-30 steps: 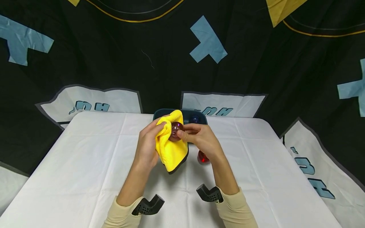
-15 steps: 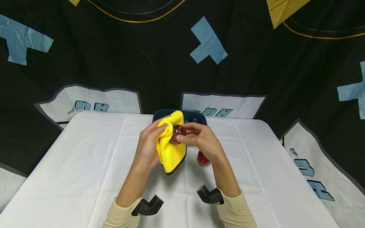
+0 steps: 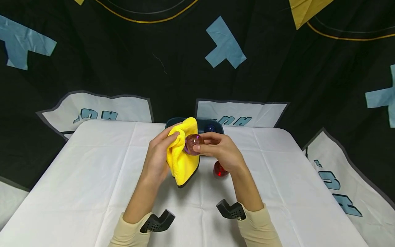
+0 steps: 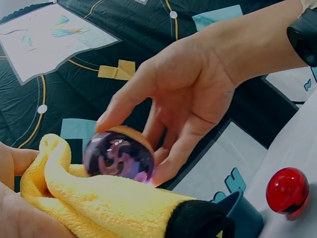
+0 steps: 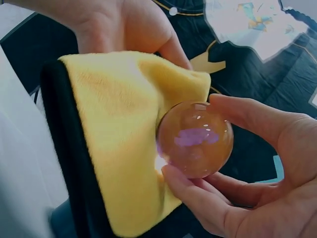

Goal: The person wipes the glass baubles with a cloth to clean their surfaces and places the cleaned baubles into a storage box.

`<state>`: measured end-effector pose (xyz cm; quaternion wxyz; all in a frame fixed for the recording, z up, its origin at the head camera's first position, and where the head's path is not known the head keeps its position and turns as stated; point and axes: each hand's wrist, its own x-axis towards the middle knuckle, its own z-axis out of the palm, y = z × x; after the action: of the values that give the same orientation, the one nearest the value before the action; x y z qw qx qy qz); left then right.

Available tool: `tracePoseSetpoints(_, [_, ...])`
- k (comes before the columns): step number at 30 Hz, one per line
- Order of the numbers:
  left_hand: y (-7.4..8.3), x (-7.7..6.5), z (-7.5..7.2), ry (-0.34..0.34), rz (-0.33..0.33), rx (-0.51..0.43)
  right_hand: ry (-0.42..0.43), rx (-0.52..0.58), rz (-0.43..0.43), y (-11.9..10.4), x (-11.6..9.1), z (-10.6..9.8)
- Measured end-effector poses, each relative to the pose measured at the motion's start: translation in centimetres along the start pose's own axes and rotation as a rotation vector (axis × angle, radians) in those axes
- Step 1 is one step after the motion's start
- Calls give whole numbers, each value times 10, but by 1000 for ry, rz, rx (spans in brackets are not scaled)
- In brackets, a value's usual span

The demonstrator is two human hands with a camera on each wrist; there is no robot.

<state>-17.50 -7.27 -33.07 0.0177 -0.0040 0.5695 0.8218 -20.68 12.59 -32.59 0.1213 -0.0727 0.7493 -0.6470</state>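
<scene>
A clear purple-tinted ball (image 5: 196,141) is pinched between the thumb and fingers of my right hand (image 3: 220,151), raised above the table. My left hand (image 3: 156,154) grips a yellow cloth (image 3: 185,164) with a dark edge, its thumb over a fold. The ball sits against the cloth's face, seen closely in the right wrist view. In the left wrist view the cloth (image 4: 109,203) covers the lower part of the ball (image 4: 119,153). On the table below my right hand lies a red ball (image 3: 220,169).
Behind the hands stands a dark blue tray (image 3: 202,124) with a blue ball (image 3: 210,128) inside, partly hidden by the cloth. White cloth covers the table (image 3: 77,185). A black printed curtain (image 3: 172,68) hangs beyond its far edge.
The purple ball has shifted slightly right across the cloth, and more of it shows now. The left hand and cloth have drifted slightly left. The red ball stays put.
</scene>
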Motion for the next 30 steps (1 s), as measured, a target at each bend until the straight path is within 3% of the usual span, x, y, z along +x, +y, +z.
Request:
tracePoseSetpoints(9, [8, 2, -15, 56, 19, -45, 31, 217, -48, -12, 15, -12])
tracePoseSetpoints(21, [10, 5, -21, 85, 25, -30, 88, 276, -48, -28, 57, -46])
tracePoseSetpoints(30, [12, 4, -23, 99, 24, -32, 129, 242, 32, -11, 93, -54])
